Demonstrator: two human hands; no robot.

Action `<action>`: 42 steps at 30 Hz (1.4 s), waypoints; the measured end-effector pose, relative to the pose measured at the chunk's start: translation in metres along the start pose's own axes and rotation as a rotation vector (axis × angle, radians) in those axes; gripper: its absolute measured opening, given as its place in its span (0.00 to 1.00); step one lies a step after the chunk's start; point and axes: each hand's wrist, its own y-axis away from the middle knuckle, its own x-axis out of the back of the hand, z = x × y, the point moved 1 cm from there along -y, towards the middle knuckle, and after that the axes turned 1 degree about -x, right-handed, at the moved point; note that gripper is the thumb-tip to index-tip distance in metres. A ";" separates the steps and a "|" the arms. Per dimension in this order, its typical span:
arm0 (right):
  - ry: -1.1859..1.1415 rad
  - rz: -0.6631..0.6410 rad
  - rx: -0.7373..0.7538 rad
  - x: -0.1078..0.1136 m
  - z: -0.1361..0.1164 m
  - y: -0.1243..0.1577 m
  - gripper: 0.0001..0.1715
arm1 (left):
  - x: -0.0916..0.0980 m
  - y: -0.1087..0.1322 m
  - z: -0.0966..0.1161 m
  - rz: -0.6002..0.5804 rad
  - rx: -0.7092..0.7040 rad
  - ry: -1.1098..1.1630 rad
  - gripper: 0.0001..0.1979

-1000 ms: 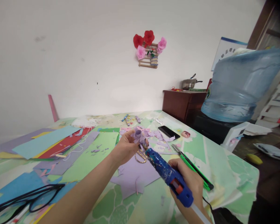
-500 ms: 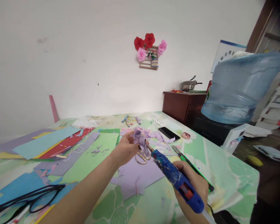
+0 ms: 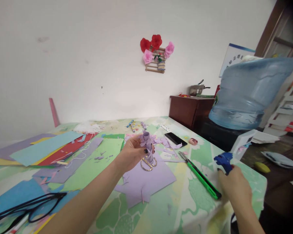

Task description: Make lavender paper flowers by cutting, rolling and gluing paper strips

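Observation:
My left hand (image 3: 134, 151) is closed around a rolled purple paper piece (image 3: 146, 138) with curled, petal-like strips, held above the table's middle. Just below it lie scissors (image 3: 146, 166) with gold-coloured handles, their blades out of sight, on a purple paper sheet (image 3: 158, 182). At the right side of the table, my right hand (image 3: 235, 183) grips a blue glue gun (image 3: 224, 161); much of the tool is hidden behind the fingers. Between the hands rests a green utility knife (image 3: 202, 178), its blade end pointing away from me.
Coloured paper sheets (image 3: 46, 148) and black-framed glasses (image 3: 26, 209) cover the left side. Behind my left hand are purple scraps (image 3: 164, 142) and a black phone (image 3: 175, 139). A big water bottle (image 3: 246, 94) stands beyond the table's right edge.
My right hand has carried the glue gun away from the purple paper piece, toward the right edge of the table. My left hand still holds the piece in nearly the same place.

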 end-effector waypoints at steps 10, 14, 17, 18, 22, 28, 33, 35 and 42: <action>-0.309 0.153 0.274 0.026 -0.064 0.048 0.22 | -0.013 0.000 -0.006 0.216 0.108 -0.041 0.13; -1.097 -0.219 0.518 0.045 -0.128 0.085 0.13 | -0.018 0.001 -0.007 0.288 0.141 -0.058 0.13; -1.328 -0.343 0.530 0.047 -0.162 0.102 0.09 | -0.020 0.002 -0.007 0.286 0.163 -0.080 0.15; -1.366 -0.355 0.529 0.046 -0.170 0.105 0.09 | -0.020 0.002 -0.006 0.276 0.167 -0.084 0.15; -1.422 -0.373 0.517 0.039 -0.185 0.107 0.05 | -0.019 0.003 -0.007 0.263 0.160 -0.074 0.13; -1.449 -0.409 0.443 0.030 -0.187 0.104 0.05 | -0.016 0.001 -0.010 0.281 0.168 -0.046 0.13; -1.501 -0.480 0.393 0.028 -0.188 0.104 0.07 | -0.017 0.001 -0.010 0.287 0.175 -0.011 0.13; -1.520 -0.496 0.373 0.028 -0.189 0.105 0.07 | -0.018 0.001 -0.010 0.292 0.174 0.001 0.14; -1.529 -0.459 0.349 0.025 -0.190 0.110 0.07 | -0.018 0.002 -0.010 0.303 0.174 0.024 0.12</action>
